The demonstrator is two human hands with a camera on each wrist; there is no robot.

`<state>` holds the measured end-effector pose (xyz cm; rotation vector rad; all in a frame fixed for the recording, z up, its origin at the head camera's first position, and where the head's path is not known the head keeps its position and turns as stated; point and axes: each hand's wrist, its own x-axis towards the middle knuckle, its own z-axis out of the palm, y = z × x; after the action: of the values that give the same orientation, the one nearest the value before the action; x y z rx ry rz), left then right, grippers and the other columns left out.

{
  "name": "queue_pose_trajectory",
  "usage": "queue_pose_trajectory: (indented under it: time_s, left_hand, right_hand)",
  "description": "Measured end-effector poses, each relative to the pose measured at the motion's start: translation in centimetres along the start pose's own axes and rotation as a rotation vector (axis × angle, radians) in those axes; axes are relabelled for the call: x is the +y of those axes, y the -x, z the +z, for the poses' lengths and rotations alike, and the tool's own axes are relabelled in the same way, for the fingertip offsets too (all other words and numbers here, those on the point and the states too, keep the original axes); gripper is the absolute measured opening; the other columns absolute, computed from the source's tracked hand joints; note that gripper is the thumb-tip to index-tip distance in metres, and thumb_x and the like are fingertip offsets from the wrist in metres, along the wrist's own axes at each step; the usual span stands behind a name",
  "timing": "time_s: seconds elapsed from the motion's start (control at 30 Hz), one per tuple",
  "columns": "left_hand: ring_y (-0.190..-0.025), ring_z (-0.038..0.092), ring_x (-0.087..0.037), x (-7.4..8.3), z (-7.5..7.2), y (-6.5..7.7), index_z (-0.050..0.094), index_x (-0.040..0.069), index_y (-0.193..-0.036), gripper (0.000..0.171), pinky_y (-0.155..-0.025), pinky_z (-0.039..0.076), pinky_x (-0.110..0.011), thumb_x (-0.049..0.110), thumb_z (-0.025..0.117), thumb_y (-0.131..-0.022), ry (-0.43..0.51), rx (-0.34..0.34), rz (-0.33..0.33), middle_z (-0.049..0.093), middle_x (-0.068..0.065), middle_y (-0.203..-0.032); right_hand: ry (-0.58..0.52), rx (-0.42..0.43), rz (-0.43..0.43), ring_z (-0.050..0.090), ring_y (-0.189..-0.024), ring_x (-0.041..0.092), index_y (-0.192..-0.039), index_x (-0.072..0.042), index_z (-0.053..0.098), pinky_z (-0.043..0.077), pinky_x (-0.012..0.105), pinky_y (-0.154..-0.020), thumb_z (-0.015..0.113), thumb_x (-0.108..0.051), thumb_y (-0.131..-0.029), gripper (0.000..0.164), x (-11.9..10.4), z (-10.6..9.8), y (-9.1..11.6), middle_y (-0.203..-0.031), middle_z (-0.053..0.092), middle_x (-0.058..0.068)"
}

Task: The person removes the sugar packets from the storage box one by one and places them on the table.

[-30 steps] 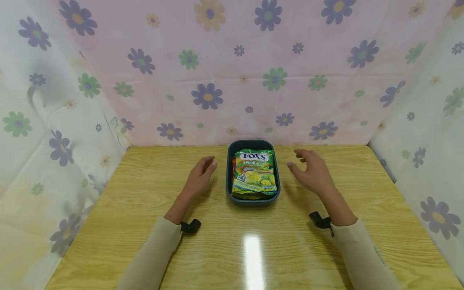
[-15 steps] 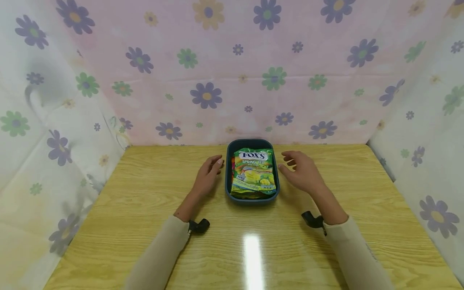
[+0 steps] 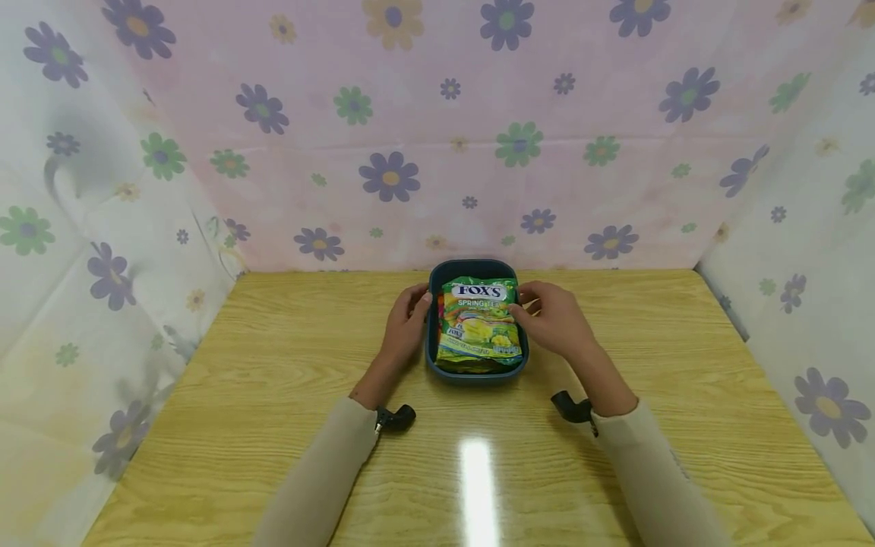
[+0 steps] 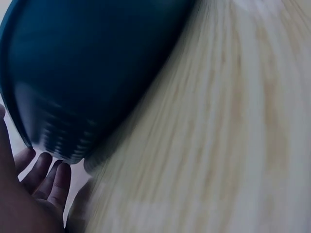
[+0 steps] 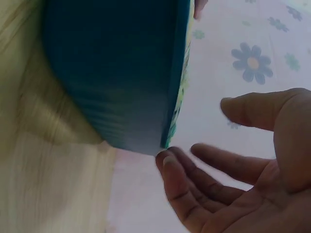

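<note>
A dark blue plastic basket (image 3: pixel 476 379) stands on the table, its wall filling much of both wrist views. Inside lies a green candy packet (image 3: pixel 478 323) labelled FOX'S Spring Tea, on top of other packets that are mostly hidden. Against the basket's left side is my left hand (image 3: pixel 407 323), fingers by the outer wall and thumb close to the rim. On the opposite side my right hand (image 3: pixel 555 319) has its fingertips at the rim. Its thumb hovers apart from the wall in the right wrist view, with the fingers loosely bent. Neither hand plainly grips anything.
A wooden table (image 3: pixel 287 342) bears the basket near its back edge. Flower-printed cloth (image 3: pixel 437 137) hangs behind it and along both sides. Each wrist carries a small black camera mount (image 3: pixel 396 418). A light glare shows on the table's front.
Both hands have moved inward, the left hand rightward and the right hand leftward, from beside the basket to its sides. The basket and packets stay where they were.
</note>
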<state>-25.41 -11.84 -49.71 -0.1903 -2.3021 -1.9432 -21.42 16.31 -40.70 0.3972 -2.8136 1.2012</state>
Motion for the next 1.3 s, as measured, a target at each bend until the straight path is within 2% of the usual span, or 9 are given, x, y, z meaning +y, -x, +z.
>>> queue_pose_trajectory:
  time_s: [0.27,0.33,0.47,0.5,0.57,0.63,0.7,0.97,1.3]
  left_hand:
    - [-0.131,0.056,-0.039,0.3,0.3,0.4,0.053,0.001,-0.151,0.044,-0.112,0.043,-0.055,0.020,0.057,-0.111,0.000,0.005,0.023,0.056,-0.022,-0.144]
    - [-0.132,0.055,-0.041,0.2,0.4,0.4,0.051,-0.001,-0.153,0.045,-0.113,0.043,-0.057,0.017,0.055,-0.112,-0.005,-0.002,0.029,0.054,-0.024,-0.145]
    - [-0.132,0.055,-0.040,-0.2,0.4,0.4,0.050,0.001,-0.153,0.045,-0.111,0.045,-0.056,0.018,0.053,-0.113,-0.020,-0.015,0.045,0.054,-0.023,-0.145]
    - [-0.132,0.056,-0.038,-0.3,0.4,0.4,0.051,0.002,-0.153,0.044,-0.111,0.046,-0.055,0.019,0.053,-0.113,-0.027,-0.017,0.052,0.054,-0.022,-0.145]
    - [-0.131,0.057,-0.036,-0.3,0.4,0.4,0.051,0.003,-0.153,0.044,-0.110,0.047,-0.053,0.020,0.053,-0.113,-0.036,-0.022,0.065,0.055,-0.020,-0.145]
    - [-0.131,0.057,-0.036,-0.2,0.4,0.5,0.051,0.003,-0.153,0.043,-0.110,0.047,-0.052,0.020,0.053,-0.113,-0.049,-0.022,0.075,0.055,-0.020,-0.144]
    - [-0.131,0.057,-0.035,-0.2,0.4,0.4,0.050,0.003,-0.153,0.043,-0.110,0.047,-0.051,0.020,0.052,-0.113,-0.055,-0.026,0.083,0.055,-0.020,-0.144]
    - [-0.130,0.057,-0.035,-0.1,0.4,0.5,0.050,0.002,-0.153,0.043,-0.110,0.047,-0.051,0.019,0.051,-0.113,-0.050,-0.026,0.089,0.055,-0.021,-0.143]
    - [-0.130,0.058,-0.035,-0.5,0.2,0.5,0.053,0.006,-0.152,0.043,-0.109,0.046,-0.054,0.022,0.054,-0.113,-0.022,-0.021,0.075,0.057,-0.020,-0.141]
  right_hand:
    - [0.048,-0.057,0.124,0.068,-0.105,0.040,-0.131,0.007,0.067,0.056,0.052,-0.087,0.064,-0.022,-0.105,0.039,-2.4,0.5,-0.4,-0.127,0.069,0.026]
    - [0.061,-0.059,0.131,0.063,-0.080,0.033,-0.102,0.004,0.070,0.052,0.044,-0.074,0.064,-0.018,-0.106,0.024,-3.0,0.9,-0.5,-0.096,0.069,0.021]
    - [0.078,-0.056,0.146,0.033,-0.057,0.020,-0.069,-0.010,0.040,0.033,0.037,-0.061,0.061,-0.010,-0.104,0.041,-3.9,1.6,-1.0,-0.063,0.033,0.003]
    - [0.077,-0.060,0.151,0.033,-0.056,0.021,-0.070,-0.009,0.042,0.035,0.037,-0.061,0.060,-0.009,-0.104,0.039,-4.1,1.8,-1.1,-0.063,0.032,0.003]
    - [0.086,-0.080,0.171,0.055,-0.069,0.031,-0.092,0.004,0.063,0.049,0.042,-0.071,0.058,-0.010,-0.105,0.020,-4.5,2.1,-1.3,-0.078,0.057,0.016]
    - [0.085,-0.108,0.187,0.065,-0.096,0.042,-0.130,0.015,0.060,0.054,0.050,-0.088,0.057,-0.013,-0.105,0.037,-4.9,2.4,-1.4,-0.114,0.067,0.031]
    - [0.086,-0.142,0.197,0.058,-0.128,0.049,-0.154,0.016,0.040,0.050,0.056,-0.105,0.056,-0.016,-0.106,0.060,-5.1,2.8,-1.5,-0.148,0.053,0.035]
    - [0.053,-0.195,0.218,0.025,-0.154,0.053,-0.162,0.013,0.020,0.035,0.062,-0.119,0.055,-0.021,-0.108,0.073,-5.4,4.2,-1.3,-0.166,0.020,0.039]
    - [0.093,-0.164,0.250,0.040,-0.145,0.054,-0.158,0.019,0.020,0.044,0.060,-0.113,0.064,-0.035,-0.105,0.088,-5.3,4.9,-1.4,-0.158,0.031,0.043]
